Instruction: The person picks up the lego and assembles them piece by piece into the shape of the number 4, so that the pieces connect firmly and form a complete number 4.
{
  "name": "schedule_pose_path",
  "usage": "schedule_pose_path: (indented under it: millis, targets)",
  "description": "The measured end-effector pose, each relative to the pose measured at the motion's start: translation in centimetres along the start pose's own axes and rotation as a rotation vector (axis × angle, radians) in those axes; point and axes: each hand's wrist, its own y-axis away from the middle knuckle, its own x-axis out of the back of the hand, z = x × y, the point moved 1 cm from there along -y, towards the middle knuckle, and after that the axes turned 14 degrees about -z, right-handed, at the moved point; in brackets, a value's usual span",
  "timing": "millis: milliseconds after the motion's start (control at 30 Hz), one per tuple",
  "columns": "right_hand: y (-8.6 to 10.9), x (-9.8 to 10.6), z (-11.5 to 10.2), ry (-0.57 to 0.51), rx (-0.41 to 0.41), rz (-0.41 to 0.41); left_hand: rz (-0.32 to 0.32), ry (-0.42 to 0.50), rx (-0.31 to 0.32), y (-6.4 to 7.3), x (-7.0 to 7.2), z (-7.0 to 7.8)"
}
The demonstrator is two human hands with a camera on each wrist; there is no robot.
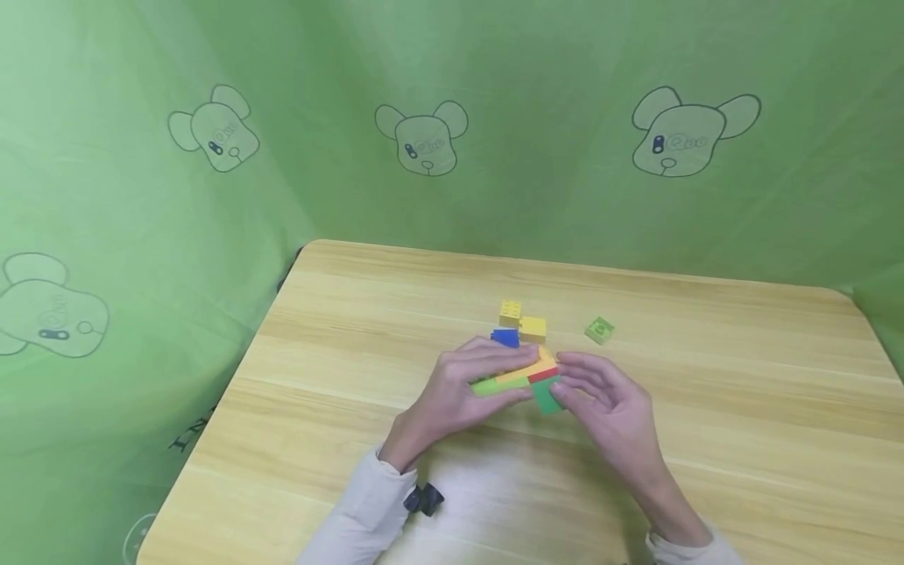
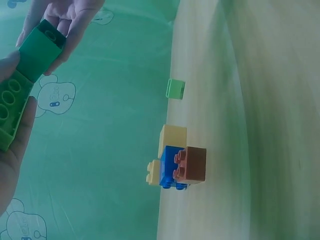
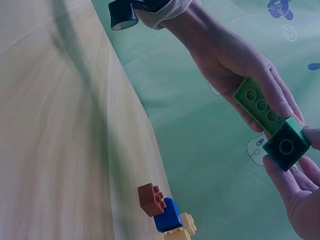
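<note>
Above the table, my left hand (image 1: 459,384) grips a joined block of toy building bricks, its thumb below and fingers over the top. In that block are a long light green brick (image 2: 13,102), an orange-yellow brick (image 1: 523,369), a red brick (image 1: 542,375) and a dark green brick (image 3: 287,145) at the right end. My right hand (image 1: 614,404) pinches the dark green brick between thumb and fingers. Hollow undersides of the green bricks show in both wrist views. Fingers partly hide the block's upper side.
Behind the hands stand a yellow brick (image 1: 511,314), another yellow brick (image 1: 534,329), a blue brick (image 1: 505,337) and a brown brick (image 2: 194,165), close together. A small light green brick (image 1: 599,330) lies apart to their right. Green cloth (image 1: 523,212) hangs behind the wooden table (image 1: 763,377).
</note>
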Motion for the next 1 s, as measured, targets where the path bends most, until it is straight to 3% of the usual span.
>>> schedule_pose_path:
  millis: [233, 467, 600, 833, 1000]
  targets:
    - [-0.3, 0.2, -0.3, 0.011, -0.007, -0.024, -0.027, -0.009, 0.014, -0.1, 0.3, 0.3]
    - [-0.6, 0.4, -0.9, 0.017, 0.046, -0.181, 0.004, -0.022, 0.029, -0.1, 1.0, 0.2]
    - [-0.6, 0.4, -0.7, 0.086, 0.128, -0.239, 0.000, 0.006, 0.020, 0.2, 1.0, 0.0]
    - [-0.9, 0.0, 0.2, 0.389, 0.372, -0.282, -0.040, 0.029, 0.020, 0.6, 0.4, 0.0]
    - [-0.9, 0.0, 0.7, 0.382, 0.431, -0.276, -0.023, 0.032, 0.013, 0.9, 0.2, 0.2]
